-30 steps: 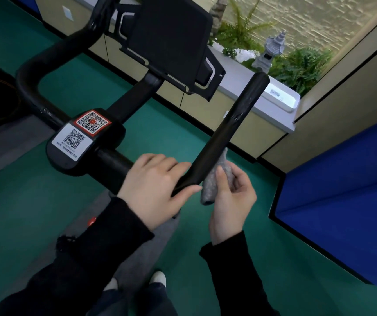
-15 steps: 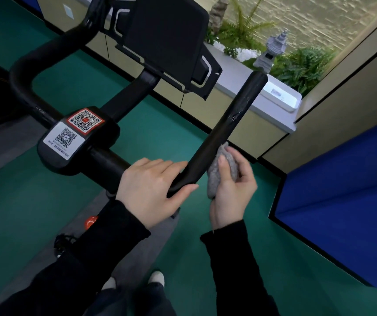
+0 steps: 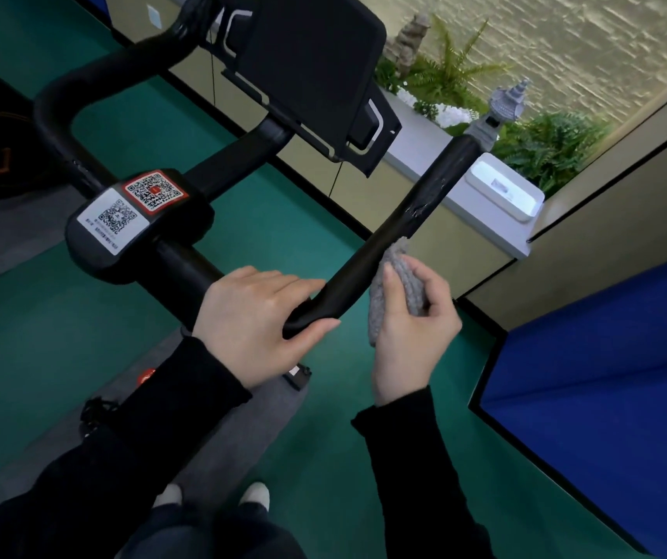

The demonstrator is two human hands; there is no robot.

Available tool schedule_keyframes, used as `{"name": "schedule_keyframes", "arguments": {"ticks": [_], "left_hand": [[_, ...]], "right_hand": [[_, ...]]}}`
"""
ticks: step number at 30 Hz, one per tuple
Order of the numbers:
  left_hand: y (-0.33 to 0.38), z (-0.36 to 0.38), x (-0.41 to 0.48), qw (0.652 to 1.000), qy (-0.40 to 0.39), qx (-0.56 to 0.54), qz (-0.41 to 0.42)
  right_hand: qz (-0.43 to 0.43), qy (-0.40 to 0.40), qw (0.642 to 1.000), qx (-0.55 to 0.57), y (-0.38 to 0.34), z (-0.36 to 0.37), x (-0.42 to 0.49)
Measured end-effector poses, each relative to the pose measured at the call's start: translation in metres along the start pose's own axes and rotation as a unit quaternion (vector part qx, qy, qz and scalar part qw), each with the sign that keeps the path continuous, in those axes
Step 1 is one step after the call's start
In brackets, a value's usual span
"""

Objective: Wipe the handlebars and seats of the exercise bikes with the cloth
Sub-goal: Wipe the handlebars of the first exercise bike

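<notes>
On the right arm of the black handlebar (image 3: pixel 416 219), left hand (image 3: pixel 255 320) wraps the bend, grip clamped on the bar. Right hand (image 3: pixel 412 328) pinches bunched grey cloth (image 3: pixel 398 276) against the bar's right side, just beside left hand. QR stickers (image 3: pixel 130 205) at centre.

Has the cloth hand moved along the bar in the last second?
Yes. The right hand has slid the grey cloth up the right handlebar arm, away from the bend that the left hand grips, toward the tip.
</notes>
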State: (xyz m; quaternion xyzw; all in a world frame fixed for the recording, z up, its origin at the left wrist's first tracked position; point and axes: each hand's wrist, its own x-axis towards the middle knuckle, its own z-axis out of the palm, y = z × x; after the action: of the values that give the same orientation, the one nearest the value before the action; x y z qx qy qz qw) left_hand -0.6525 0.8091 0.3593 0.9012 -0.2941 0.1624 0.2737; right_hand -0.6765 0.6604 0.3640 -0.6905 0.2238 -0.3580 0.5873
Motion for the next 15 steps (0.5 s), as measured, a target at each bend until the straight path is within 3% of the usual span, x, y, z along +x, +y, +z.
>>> {"name": "schedule_keyframes", "arguments": {"ticks": [4,10,13,15], "left_hand": [[0.001,-0.001,0.001,1.000,0.001,-0.004,0.001],[-0.001,-0.002,0.000,1.000,-0.003,-0.001,0.007],[-0.002,-0.001,0.001,1.000,0.000,-0.004,0.007],[-0.002,-0.001,0.001,1.000,-0.003,-0.007,0.004]], "right_hand": [[-0.060,-0.011,0.998,-0.031,0.007,-0.002,0.002],[-0.045,0.002,0.999,-0.016,0.009,0.003,0.005],[-0.166,-0.047,0.979,-0.107,0.000,-0.002,0.006],[-0.262,-0.121,0.939,-0.188,-0.010,-0.007,0.012]]}}
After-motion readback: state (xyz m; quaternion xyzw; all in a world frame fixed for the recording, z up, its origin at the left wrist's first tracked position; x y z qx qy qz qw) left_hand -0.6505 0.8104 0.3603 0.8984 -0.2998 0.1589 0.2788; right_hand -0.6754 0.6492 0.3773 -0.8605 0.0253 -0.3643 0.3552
